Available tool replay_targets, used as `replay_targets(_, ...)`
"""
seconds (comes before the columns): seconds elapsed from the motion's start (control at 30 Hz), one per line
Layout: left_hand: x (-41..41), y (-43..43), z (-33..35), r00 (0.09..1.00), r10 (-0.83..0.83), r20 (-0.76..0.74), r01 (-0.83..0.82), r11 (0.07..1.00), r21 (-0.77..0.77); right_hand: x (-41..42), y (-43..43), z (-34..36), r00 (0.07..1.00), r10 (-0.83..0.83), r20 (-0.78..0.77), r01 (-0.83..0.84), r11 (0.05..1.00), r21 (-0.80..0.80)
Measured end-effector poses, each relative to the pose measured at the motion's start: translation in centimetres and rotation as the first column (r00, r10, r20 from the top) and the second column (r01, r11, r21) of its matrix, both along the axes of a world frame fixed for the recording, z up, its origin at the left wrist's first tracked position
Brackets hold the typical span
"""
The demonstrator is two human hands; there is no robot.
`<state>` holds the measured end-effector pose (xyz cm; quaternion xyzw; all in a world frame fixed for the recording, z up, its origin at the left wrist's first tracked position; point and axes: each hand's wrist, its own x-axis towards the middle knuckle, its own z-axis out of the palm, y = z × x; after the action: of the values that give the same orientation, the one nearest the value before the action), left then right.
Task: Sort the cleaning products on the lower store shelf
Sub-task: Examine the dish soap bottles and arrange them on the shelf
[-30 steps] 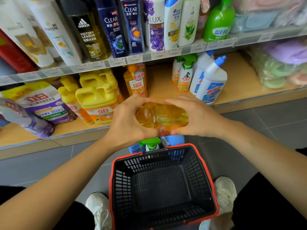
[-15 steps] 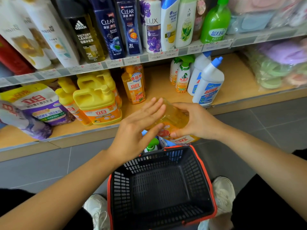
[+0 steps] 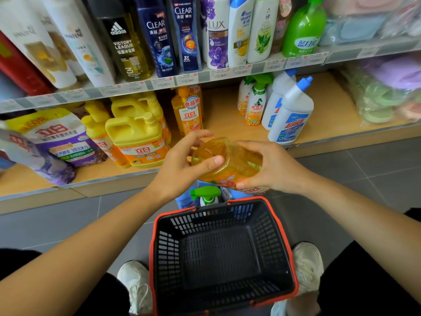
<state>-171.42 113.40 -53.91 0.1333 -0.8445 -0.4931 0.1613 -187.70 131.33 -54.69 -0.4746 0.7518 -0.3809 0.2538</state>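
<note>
A clear orange detergent bottle (image 3: pixel 237 163) lies tilted in the air in front of the lower shelf (image 3: pixel 227 110), its base toward the camera. My right hand (image 3: pixel 273 167) grips its right side. My left hand (image 3: pixel 180 165) holds its left end, thumb across the base and fingers behind it. On the lower shelf stand yellow detergent jugs (image 3: pixel 136 137), a matching orange bottle (image 3: pixel 188 110), green-topped spray bottles (image 3: pixel 256 103) and white toilet-cleaner bottles with blue caps (image 3: pixel 291 115).
A black basket with a red rim (image 3: pixel 157 236) sits on the grey floor between my shoes. Past its far rim, a green-topped spray bottle (image 3: pixel 207 195) and blue packs show. Detergent pouches (image 3: pixel 57 137) lie at shelf left, bagged sponges (image 3: pixel 382 96) at right. Shampoo bottles fill the upper shelf.
My left hand opened and came off the bottle half a second ago, and now holds its base end again. The bottle has turned in my hands.
</note>
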Motion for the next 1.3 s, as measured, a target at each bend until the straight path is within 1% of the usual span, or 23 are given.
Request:
replay_targets(0.03, -0.1, 0.0, -0.1, 1.000, -0.009, 0.004, 0.009, 1.000, 0.020, 0.0, 0.0, -0.1, 1.000, 0.009, -0.005, -0.009, 1.000, -0.001)
replay_targets(0.17, -0.4, -0.2, -0.1, 0.999, 0.046, -0.020, -0.045, 0.999, 0.014, 0.1, 0.1, -0.4, 1.000, 0.019, -0.015, -0.019, 1.000, 0.008)
replay_targets(0.33, -0.2, -1.1, -0.7, 1.000, 0.018, -0.007, -0.018, 1.000, -0.001, -0.1, 0.1, -0.4, 1.000, 0.011, -0.012, -0.011, 0.999, 0.047)
replay_targets(0.5, -0.2, -1.1, -0.8, 1.000, -0.008, -0.001, 0.008, 0.992, 0.124, -0.6, -0.2, -0.4, 0.998, -0.062, 0.011, 0.062, 0.998, 0.013)
replay_targets(0.53, -0.2, -1.0, -0.8, 1.000, -0.022, -0.018, 0.024, 0.992, 0.121, -0.7, -0.3, -0.5, 0.997, -0.075, 0.017, 0.075, 0.997, 0.003)
replay_targets(0.63, -0.1, -0.2, -1.0, 0.993, -0.099, -0.071, 0.101, 0.994, 0.031, -0.9, -0.5, -0.5, 0.993, -0.102, 0.052, 0.105, 0.993, -0.060)
replay_targets(0.73, 0.0, 0.3, -1.0, 0.983, -0.142, -0.119, 0.145, 0.989, 0.023, -1.1, -0.6, -0.5, 0.991, -0.104, 0.080, 0.111, 0.990, -0.092)
replay_targets(0.8, 0.1, 0.3, -1.0, 0.981, -0.112, -0.157, 0.109, 0.994, -0.023, -1.1, -0.7, -0.6, 0.990, -0.106, 0.088, 0.115, 0.988, -0.101)
replay_targets(0.87, 0.1, 0.4, -1.0, 0.980, -0.045, -0.194, 0.033, 0.997, -0.065, -1.2, -0.8, -0.7, 0.987, -0.107, 0.120, 0.121, 0.986, -0.116)
replay_targets(0.9, 0.1, 0.5, -1.0, 0.977, 0.002, -0.214, -0.011, 0.999, -0.038, -1.2, -0.8, -0.8, 0.984, -0.103, 0.148, 0.122, 0.985, -0.125)
replay_targets(0.97, 0.0, 0.6, -0.8, 0.962, 0.098, -0.255, -0.084, 0.994, 0.062, -1.2, -1.0, -0.8, 0.973, -0.090, 0.211, 0.122, 0.982, -0.142)
replay_targets(1.03, -0.2, 0.4, -0.9, 0.940, 0.165, -0.298, -0.156, 0.986, 0.054, -1.2, -1.2, -0.9, 0.959, -0.093, 0.268, 0.137, 0.979, -0.151)
replay_targets(1.1, -0.5, 0.1, -1.4, 0.943, 0.192, -0.273, -0.186, 0.981, 0.048, -1.1, -1.5, -1.1, 0.934, -0.101, 0.342, 0.167, 0.971, -0.169)
replay_targets(1.2, -0.5, 0.0, -3.0, 0.965, 0.185, -0.188, -0.163, 0.978, 0.128, -1.3, -1.8, -1.0, 0.887, -0.108, 0.449, 0.218, 0.955, -0.202)
replay_targets(1.23, -0.5, 0.1, -3.6, 0.973, 0.184, -0.137, -0.164, 0.975, 0.150, -1.4, -2.0, -1.0, 0.867, -0.105, 0.487, 0.235, 0.948, -0.214)
replay_targets(1.3, -0.5, 0.0, -5.0, 0.990, 0.135, 0.049, -0.141, 0.975, 0.170, -1.6, -2.2, -0.8, 0.821, -0.102, 0.562, 0.274, 0.934, -0.230)
